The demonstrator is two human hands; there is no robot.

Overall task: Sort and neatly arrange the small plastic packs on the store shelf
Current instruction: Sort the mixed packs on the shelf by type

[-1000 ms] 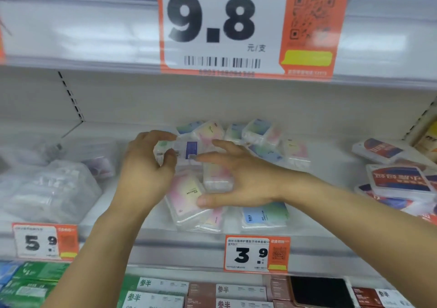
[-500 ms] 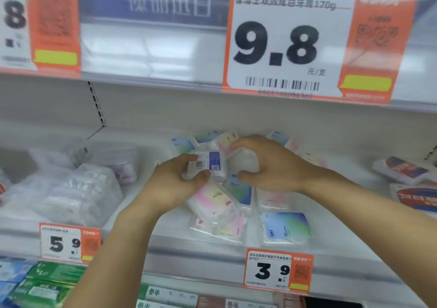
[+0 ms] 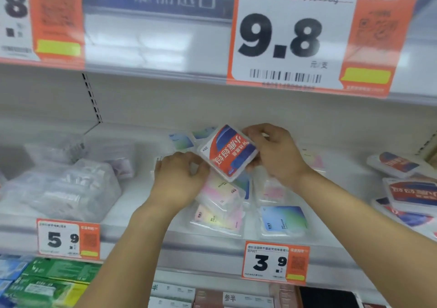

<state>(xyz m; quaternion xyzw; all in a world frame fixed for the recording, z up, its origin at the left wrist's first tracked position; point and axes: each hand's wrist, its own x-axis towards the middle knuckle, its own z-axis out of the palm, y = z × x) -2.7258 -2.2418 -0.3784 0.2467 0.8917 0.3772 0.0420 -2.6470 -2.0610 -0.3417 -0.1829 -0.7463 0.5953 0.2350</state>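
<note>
My right hand [image 3: 275, 152] grips a square clear plastic pack with a red and blue label [image 3: 228, 152], held tilted above the shelf with its label facing me upside down. My left hand [image 3: 179, 177] touches that pack's lower left corner with curled fingers, and seems to hold the edge of another pack. Below the hands lies a loose heap of pastel packs [image 3: 220, 203], pink, yellow and green. A blue-green pack [image 3: 283, 220] lies flat at the front. More pastel packs [image 3: 181, 139] sit at the back of the white shelf [image 3: 142, 232].
Red and blue packs [image 3: 411, 191] of the same kind are piled at the right end of the shelf. Clear bags of white items [image 3: 63, 187] fill the left. Price tags 5.9 [image 3: 67, 239] and 3.9 [image 3: 275, 262] hang on the shelf edge. Toothpaste boxes [image 3: 47, 281] stand below.
The pack has been turned over: earlier its white barcode side showed in my left hand, now its red and blue label faces me in my right hand. The view has shifted left.
</note>
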